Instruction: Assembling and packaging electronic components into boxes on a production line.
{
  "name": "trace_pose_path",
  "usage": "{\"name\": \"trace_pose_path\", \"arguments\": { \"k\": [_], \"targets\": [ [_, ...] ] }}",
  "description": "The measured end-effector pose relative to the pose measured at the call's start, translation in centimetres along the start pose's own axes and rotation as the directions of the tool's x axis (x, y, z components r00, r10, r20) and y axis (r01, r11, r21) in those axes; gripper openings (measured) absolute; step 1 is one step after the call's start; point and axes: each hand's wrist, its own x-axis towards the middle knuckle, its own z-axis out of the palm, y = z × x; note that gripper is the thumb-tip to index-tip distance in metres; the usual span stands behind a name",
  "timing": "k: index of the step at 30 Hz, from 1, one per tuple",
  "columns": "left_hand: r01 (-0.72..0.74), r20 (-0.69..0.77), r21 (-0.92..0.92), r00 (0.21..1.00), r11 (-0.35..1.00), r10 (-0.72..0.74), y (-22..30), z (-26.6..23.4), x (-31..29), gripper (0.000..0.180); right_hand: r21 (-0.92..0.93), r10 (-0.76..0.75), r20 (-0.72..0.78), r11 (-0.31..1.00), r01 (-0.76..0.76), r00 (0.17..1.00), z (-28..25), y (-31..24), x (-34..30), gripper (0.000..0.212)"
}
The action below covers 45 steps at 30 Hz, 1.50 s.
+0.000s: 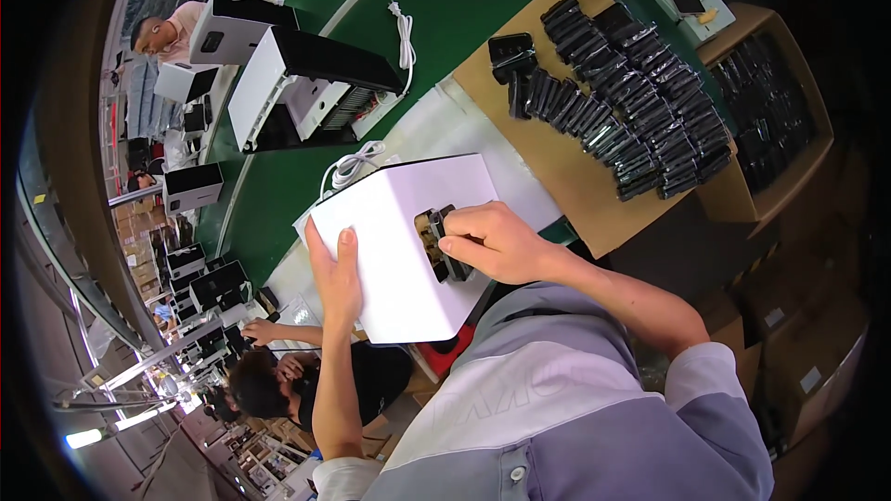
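Observation:
A white box-shaped appliance housing (394, 250) stands tilted before me, with a rectangular opening in the side towards my right. My left hand (336, 271) grips its left side, thumb on the white face and fingers round the edge. At the opening, my right hand (501, 241) pinches a black rectangular part (454, 265), its fingers curled over it. Brownish inner parts show in the gap beside it; how deep the black part sits, I cannot tell. A coiled white power cord (351, 165) lies just behind the housing.
Rows of plastic-wrapped black parts (640, 97) cover a cardboard sheet (594, 223) at the right, beside a carton (789, 176) of similar pieces. More white-and-black housings (320, 83) stand on the green conveyor (422, 9). Co-workers are at the far left and the lower left, one in black (371, 376).

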Motion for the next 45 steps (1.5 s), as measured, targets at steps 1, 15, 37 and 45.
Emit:
{"name": "trace_pose_path", "arguments": {
  "k": [1, 15, 37, 45],
  "targets": [
    [0.001, 0.0, -0.001, 1.0, 1.0, -0.001, 0.1, 0.0, 0.0, 0.055, -0.007, -0.011, 0.001, 1.0, 0.011, 1.0, 0.1, -0.1, 0.2, 0.031],
    [-0.019, 0.011, -0.019, 1.0, 1.0, 0.019, 0.6, -0.1, -0.1, 0.057, -0.022, 0.058, 0.054, 0.998, -0.057, 0.997, 0.5, -2.0, 1.5, 0.031],
    [0.035, 0.03, -0.092, 0.999, 0.995, -0.032, -0.7, -0.9, 0.1, 0.066, -0.014, 0.19, 0.174, 0.982, -0.191, 0.966, 0.5, -2.2, 2.2, 0.029],
    [0.015, 0.092, -0.026, 0.996, 1.0, -0.013, 0.0, -1.5, 0.0, 0.074, 0.019, 0.238, 0.204, 0.969, -0.247, 0.949, 0.7, -2.6, 2.4, 0.03]
  ]
}}
